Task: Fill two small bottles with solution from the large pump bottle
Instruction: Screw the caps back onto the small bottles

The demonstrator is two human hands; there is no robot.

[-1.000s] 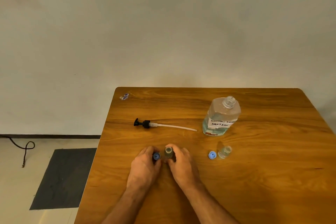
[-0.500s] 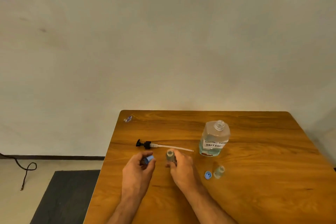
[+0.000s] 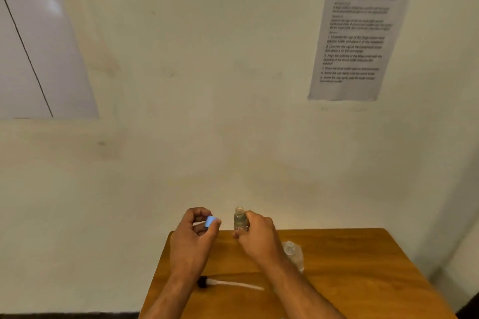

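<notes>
Spilling is the risk I see. Nearest, the pump tube (image 3: 230, 284) lies on the desk (image 3: 350, 267). Beyond it the left hand (image 3: 194, 235) pinches a blue cap (image 3: 210, 222); the right hand (image 3: 259, 237) grips the small bottle (image 3: 239, 220), uncapped and raised above the desk. A tilt could empty it. Behind that wrist the large bottle (image 3: 294, 254) stands open and could be knocked.

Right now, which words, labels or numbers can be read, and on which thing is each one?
Paper sheet on the wall: printed heading and numbered lines, too blurred to read.
Small bottle in the right hand: reddish label, unreadable.
Large bottle: label hidden.
</notes>
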